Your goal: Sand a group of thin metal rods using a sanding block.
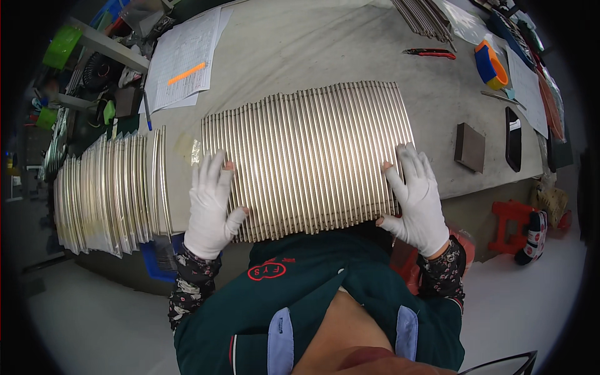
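Observation:
A wide row of thin, shiny metal rods (306,156) lies side by side on the table in front of me, their upper ends stepping slightly. At the left edge of this row rests my left hand (209,209), in a white glove with some bare fingertips, fingers stretched out and apart. My right hand (420,203), gloved the same way, lies along the right edge with its fingers spread. Both hands touch the outer rods and neither is closed around any. Left of my left hand are a few loose rods (160,178) and several rods in clear plastic bags (103,194).
Papers (184,56) and a pen (147,111) lie at the far left of the grey table (275,56). More rods (426,22), a red utility knife (431,54) and a blue-orange ring (492,65) are at the far right. A dark block (469,148) and phone (513,140) sit nearer.

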